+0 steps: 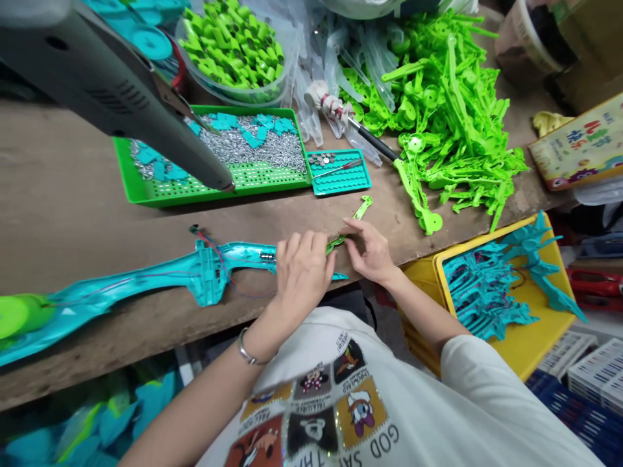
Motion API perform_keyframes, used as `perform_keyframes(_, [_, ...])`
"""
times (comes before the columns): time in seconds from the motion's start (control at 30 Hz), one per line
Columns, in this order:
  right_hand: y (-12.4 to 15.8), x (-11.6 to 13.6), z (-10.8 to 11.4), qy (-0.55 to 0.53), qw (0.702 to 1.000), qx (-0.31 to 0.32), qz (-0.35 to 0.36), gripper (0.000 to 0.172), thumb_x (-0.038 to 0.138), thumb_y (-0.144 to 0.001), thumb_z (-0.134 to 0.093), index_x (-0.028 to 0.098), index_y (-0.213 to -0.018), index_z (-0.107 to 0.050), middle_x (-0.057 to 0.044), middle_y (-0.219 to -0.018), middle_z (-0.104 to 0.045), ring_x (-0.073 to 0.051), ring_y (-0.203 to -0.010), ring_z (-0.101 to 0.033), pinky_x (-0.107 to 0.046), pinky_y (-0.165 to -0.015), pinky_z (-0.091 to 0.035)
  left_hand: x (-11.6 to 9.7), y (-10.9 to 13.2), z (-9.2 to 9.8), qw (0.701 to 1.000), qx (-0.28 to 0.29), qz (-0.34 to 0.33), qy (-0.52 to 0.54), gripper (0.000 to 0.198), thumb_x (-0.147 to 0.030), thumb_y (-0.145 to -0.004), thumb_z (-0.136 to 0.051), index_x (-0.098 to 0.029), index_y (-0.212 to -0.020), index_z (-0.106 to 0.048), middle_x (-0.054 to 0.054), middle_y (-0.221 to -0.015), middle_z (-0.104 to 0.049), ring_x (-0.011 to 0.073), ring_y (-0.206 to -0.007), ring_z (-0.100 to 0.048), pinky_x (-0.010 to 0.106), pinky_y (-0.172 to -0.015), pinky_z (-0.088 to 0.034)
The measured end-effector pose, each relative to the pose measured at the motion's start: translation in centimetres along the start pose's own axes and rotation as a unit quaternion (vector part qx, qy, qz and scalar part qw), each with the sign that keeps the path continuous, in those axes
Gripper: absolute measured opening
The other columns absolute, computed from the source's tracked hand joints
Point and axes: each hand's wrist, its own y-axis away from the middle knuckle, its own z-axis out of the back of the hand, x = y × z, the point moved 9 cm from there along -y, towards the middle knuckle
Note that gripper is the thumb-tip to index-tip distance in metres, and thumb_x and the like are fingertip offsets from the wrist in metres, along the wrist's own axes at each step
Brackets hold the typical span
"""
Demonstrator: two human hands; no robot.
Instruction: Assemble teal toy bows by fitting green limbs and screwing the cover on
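Note:
My left hand (305, 269), a bracelet on its wrist, is closed over the narrow end of a turquoise plastic toy-sword half-shell (160, 275). Its thumb and fingers meet at a small bright green plastic piece (335, 244). From the other side my right hand (368, 250) pinches the same piece between thumb and forefinger; fingers partly hide it. Thin red and blue wires and a little circuit board (195, 229) lie on the shell. Just beyond my right hand is another slim green part (363, 206); I cannot tell whether it joins the held piece.
A grey power tool (121, 97) hangs over the bench at left. Behind are a green basket (141, 194) of screws, a small turquoise tray (341, 185), a tub of green parts (231, 45) and a green heap (452, 110). A yellow bin (530, 353) stands at right.

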Motion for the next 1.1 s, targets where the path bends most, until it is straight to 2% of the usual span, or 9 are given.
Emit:
perform_keyframes(0.1, [0.3, -0.1, -0.4, 0.004, 1.0, -0.006, -0.001, 0.047, 0.014, -0.098, -0.052, 0.028, -0.143, -0.046, -0.004, -0.108, -0.077, -0.018, -0.103, -0.073, -0.038, -0.098, -0.059, -0.5, -0.1, -0.1, 0.999, -0.022, -0.043, 0.007, 0.02, -0.027, -0.105, -0.047, -0.02, -0.106, -0.066, 0.006, -0.089, -0.066, 0.0262, -0.089, -0.06, 0.042, -0.081, -0.039])
perform_keyframes(0.2, [0.6, -0.2, -0.6, 0.021, 1.0, -0.002, -0.001, 0.047, 0.014, -0.098, -0.05, 0.028, -0.143, -0.047, -0.004, -0.109, -0.078, -0.019, -0.103, -0.073, -0.039, -0.097, -0.06, -1.1, 0.6, 0.0, 0.994, -0.035, -0.099, 0.012, 0.025, -0.021, -0.105, -0.046, -0.019, -0.115, -0.068, 0.005, -0.09, -0.067, 0.0229, -0.085, -0.06, 0.041, -0.085, -0.041])
perform_keyframes(0.3, [0.9, -0.3, -0.8, 0.033, 0.999, 0.004, 0.006, 0.049, 0.013, -0.098, -0.048, 0.028, -0.144, -0.049, -0.005, -0.111, -0.078, -0.02, -0.105, -0.073, -0.039, -0.096, -0.06, -1.4, 1.3, -0.4, 0.99, -0.024, -0.136, 0.006, 0.027, -0.017, -0.104, -0.046, -0.016, -0.12, -0.068, 0.009, -0.097, -0.068, 0.0235, -0.089, -0.06, 0.04, -0.085, -0.042])
perform_keyframes(0.4, [1.0, -0.1, -1.0, 0.043, 0.999, 0.015, 0.029, 0.048, 0.012, -0.097, -0.047, 0.028, -0.142, -0.052, -0.005, -0.112, -0.078, -0.02, -0.109, -0.073, -0.04, -0.096, -0.06, -1.5, 1.4, -0.8, 0.989, -0.012, -0.144, 0.007, 0.027, -0.017, -0.104, -0.047, -0.014, -0.119, -0.069, 0.01, -0.097, -0.067, 0.0245, -0.09, -0.06, 0.039, -0.083, -0.044])
perform_keyframes(0.6, [0.9, 0.5, -0.5, 0.049, 0.996, 0.005, 0.069, 0.046, 0.014, -0.097, -0.054, 0.028, -0.141, -0.054, -0.003, -0.109, -0.08, -0.02, -0.108, -0.074, -0.042, -0.1, -0.058, -1.1, 1.6, 0.0, 0.991, -0.013, -0.127, 0.038, 0.027, -0.017, -0.104, -0.046, -0.015, -0.117, -0.069, 0.01, -0.099, -0.066, 0.0239, -0.093, -0.062, 0.039, -0.084, -0.048])
perform_keyframes(0.7, [0.9, 0.4, -0.8, 0.066, 0.996, 0.012, 0.057, 0.035, 0.018, -0.098, -0.057, 0.027, -0.132, -0.062, -0.005, -0.111, -0.08, -0.021, -0.107, -0.074, -0.042, -0.1, -0.057, -0.3, 2.3, 0.6, 0.994, -0.018, -0.098, 0.04, 0.027, -0.018, -0.104, -0.046, -0.015, -0.12, -0.068, 0.009, -0.1, -0.066, 0.0211, -0.089, -0.064, 0.035, -0.08, -0.049])
perform_keyframes(0.87, [1.0, -0.2, -1.6, 0.079, 0.997, 0.01, 0.016, 0.018, 0.023, -0.098, -0.061, 0.027, -0.113, -0.071, -0.006, -0.104, -0.08, -0.023, -0.107, -0.075, -0.044, -0.099, -0.055, 1.3, 3.2, 0.9, 0.999, -0.017, -0.048, 0.013, 0.025, -0.024, -0.105, -0.049, -0.023, -0.116, -0.072, 0.007, -0.099, -0.063, 0.0162, -0.077, -0.063, 0.028, -0.059, -0.04])
perform_keyframes(1.0, [1.0, -0.3, -2.0, 0.087, 0.996, 0.017, 0.005, 0.013, 0.023, -0.097, -0.063, 0.028, -0.104, -0.072, -0.005, -0.096, -0.08, -0.024, -0.108, -0.074, -0.044, -0.097, -0.052, 2.0, 3.3, 1.2, 0.999, -0.038, -0.03, -0.003, 0.025, -0.027, -0.103, -0.051, -0.025, -0.112, -0.075, 0.006, -0.094, -0.062, 0.0163, -0.075, -0.061, 0.028, -0.06, -0.038])
perform_keyframes(1.1, [1.0, 0.4, -1.7, 0.101, 0.994, 0.001, 0.038, 0.014, 0.021, -0.097, -0.062, 0.026, -0.104, -0.072, -0.005, -0.095, -0.08, -0.022, -0.107, -0.073, -0.041, -0.096, -0.051, 2.6, 2.8, 1.2, 0.999, -0.053, -0.009, 0.007, 0.026, -0.032, -0.103, -0.053, -0.024, -0.108, -0.077, 0.005, -0.088, -0.062, 0.0163, -0.073, -0.06, 0.029, -0.061, -0.036])
